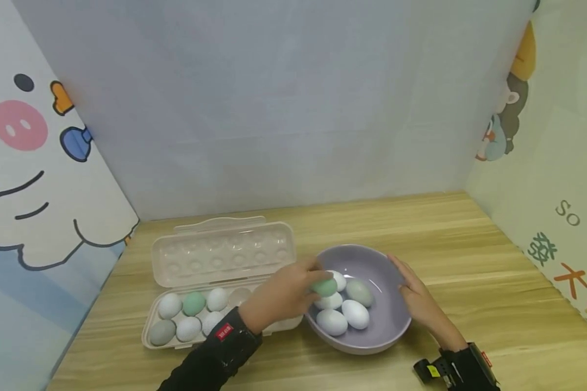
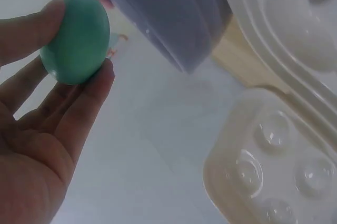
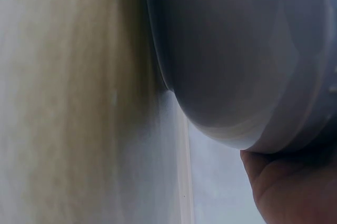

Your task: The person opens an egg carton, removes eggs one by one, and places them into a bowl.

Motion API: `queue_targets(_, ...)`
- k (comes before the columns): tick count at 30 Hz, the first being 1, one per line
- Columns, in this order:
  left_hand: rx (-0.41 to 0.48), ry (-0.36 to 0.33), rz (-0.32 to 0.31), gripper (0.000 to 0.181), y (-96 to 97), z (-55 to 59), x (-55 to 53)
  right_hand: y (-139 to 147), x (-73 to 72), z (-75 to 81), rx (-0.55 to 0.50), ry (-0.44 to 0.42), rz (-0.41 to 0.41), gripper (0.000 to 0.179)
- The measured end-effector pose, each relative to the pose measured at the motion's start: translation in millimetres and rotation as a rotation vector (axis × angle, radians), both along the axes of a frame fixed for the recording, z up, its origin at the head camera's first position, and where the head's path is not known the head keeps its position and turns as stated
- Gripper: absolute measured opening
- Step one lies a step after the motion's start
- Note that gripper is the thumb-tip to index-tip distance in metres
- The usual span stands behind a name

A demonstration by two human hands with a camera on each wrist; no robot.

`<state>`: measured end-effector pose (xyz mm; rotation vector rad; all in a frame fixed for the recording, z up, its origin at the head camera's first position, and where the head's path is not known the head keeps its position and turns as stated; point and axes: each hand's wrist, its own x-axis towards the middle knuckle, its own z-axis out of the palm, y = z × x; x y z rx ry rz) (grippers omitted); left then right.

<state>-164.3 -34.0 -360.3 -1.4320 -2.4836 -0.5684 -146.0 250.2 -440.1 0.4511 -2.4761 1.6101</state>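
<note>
My left hand (image 1: 286, 290) pinches a green egg (image 2: 76, 37) between thumb and fingertips, over the left part of a purple-grey bowl (image 1: 388, 304). Several white eggs (image 1: 355, 314) and a grey-green egg (image 1: 359, 292) lie inside that bowl. At the bowl's right side, my right hand (image 1: 423, 304) holds the rim; in the right wrist view part of this hand (image 3: 295, 187) meets the bowl wall (image 3: 226, 61). Left of the bowl, an egg carton (image 1: 149, 320) stands with its lid (image 1: 225, 255) folded back. White eggs (image 1: 170, 306), a green egg (image 1: 194, 303) and a grey egg (image 1: 162, 332) sit in it; my left forearm covers part of it.
The wood-grain table (image 1: 445, 233) is bounded by a pale back wall (image 1: 293, 108) and printed side panels, with a cartoon pig panel (image 1: 39, 179) on the left and a lettered panel (image 1: 557, 217) on the right. Carton and bowl stand close together.
</note>
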Motion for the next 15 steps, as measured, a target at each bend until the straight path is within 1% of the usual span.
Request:
queue_targets(1, -0.01, -0.001, -0.005, 0.04, 6.2, -0.6, 0.1, 0.1, 0.0, -0.1, 0.0, 0.001, -0.002, 0.062)
queue_targets(3, -0.054, 0.026, 0.002, 0.04, 17.4, -2.3, 0.5, 0.2, 0.3, -0.3, -0.002, 0.006, -0.006, 0.061)
queue_targets(6, -0.121, 0.122, 0.017, 0.04, 30.6, -6.7, 0.1, 0.1, 0.9, -0.6, -0.006, 0.006, -0.005, 0.061)
queue_targets(8, -0.15, 0.163, 0.017, 0.04, 37.2, -9.9, 0.3, -0.1, 1.3, -0.6, -0.006, 0.004, -0.003, 0.061)
queue_targets(10, -0.16, 0.162, 0.002, 0.04, 42.8, -13.4, 0.5, -0.3, 1.5, -0.4, -0.006, 0.003, 0.0, 0.061)
queue_targets(12, -0.171, 0.136, -0.004, 0.039, 47.4, -16.5, 1.0, -0.4, 1.4, 0.3, -0.005, 0.005, 0.001, 0.062)
queue_targets(15, -0.188, 0.086, 0.01, 0.04, 52.4, -19.2, 2.5, -0.1, 0.6, 1.3, -0.008, 0.008, 0.003, 0.062)
